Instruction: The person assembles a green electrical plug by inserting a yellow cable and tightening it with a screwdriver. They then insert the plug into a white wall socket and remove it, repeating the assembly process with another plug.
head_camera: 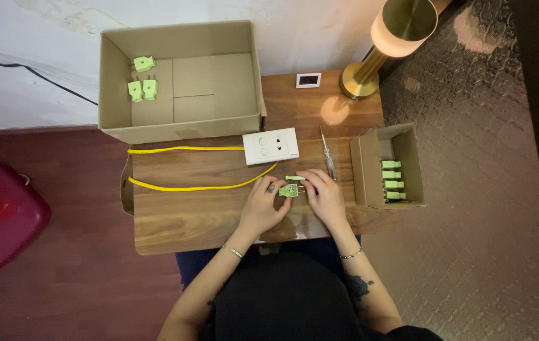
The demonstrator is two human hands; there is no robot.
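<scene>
Both forearms reach forward from the person's lap onto the wooden table (pixel 181 221), meeting just in front of the white socket plate (pixel 270 146), which serves as the landmark here. The left hand (pixel 263 205) lies palm down, wrist slightly bent, a thin bracelet at the wrist; its fingertips curl in to pinch the near left edge of a green plug half (pixel 289 190) that sits on the wood just below the socket plate. The right hand (pixel 325 194) comes in from the other side, fingers bent and closed lightly on the right edge of the same plug half, its two prongs pointing at that hand. A bracelet also circles this wrist, and a dark tattoo shows on the forearm.

A slim green cover piece (pixel 295 178) lies between the plug half and the socket plate, just beside the right fingertips. A screwdriver (pixel 327 153) lies to the right of the socket plate, pointing away from the person. Two yellow cables (pixel 181 149) run left from the plate. Further right of it stands a small carton (pixel 366 170) with four green plugs (pixel 392 180) in a row. Behind the plate sits a large open box (pixel 238 69) holding three loose plugs (pixel 142 82), and to its far right a brass lamp (pixel 383 44)
</scene>
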